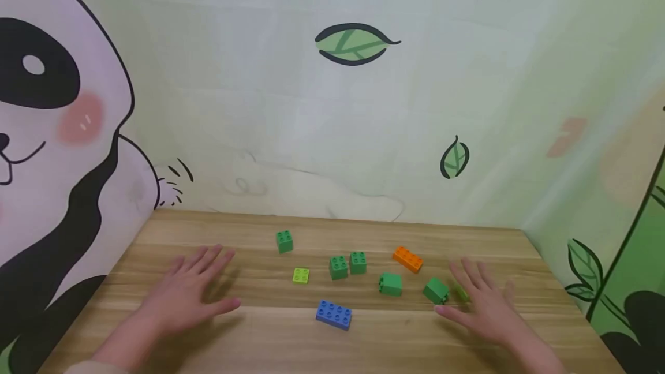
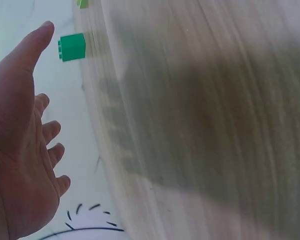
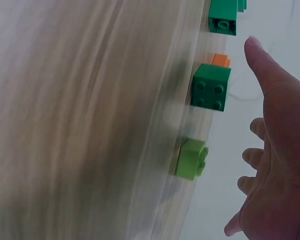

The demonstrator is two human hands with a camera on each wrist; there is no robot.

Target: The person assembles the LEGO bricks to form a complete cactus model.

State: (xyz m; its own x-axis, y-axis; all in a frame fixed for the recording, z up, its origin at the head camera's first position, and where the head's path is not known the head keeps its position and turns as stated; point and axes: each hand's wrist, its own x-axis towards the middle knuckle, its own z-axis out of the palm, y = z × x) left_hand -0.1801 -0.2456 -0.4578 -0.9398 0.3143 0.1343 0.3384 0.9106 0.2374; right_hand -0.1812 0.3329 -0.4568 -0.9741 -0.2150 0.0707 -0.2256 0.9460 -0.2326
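My left hand [image 1: 184, 290] hovers over the table's left side, fingers spread and holding nothing. A green building block [image 1: 284, 241] stands beyond it, and a small lime block [image 1: 301, 276] lies to its right. On the right, my other hand [image 1: 485, 305] is also spread and bare, partly covering a lime block [image 3: 191, 159]. Just left of its thumb is a green block [image 1: 436, 291] tipped on its side, with another green block [image 1: 391, 284] further left. Nearest the front lies a blue block [image 1: 333, 315], between the two hands.
Two upright green blocks, one left [image 1: 338, 268] and one right [image 1: 358, 262], stand near the middle of the wooden table [image 1: 249, 339]. An orange block [image 1: 407, 259] lies behind the right group. A printed cloth backdrop [image 1: 234, 103] with a panda and leaves rises behind the table.
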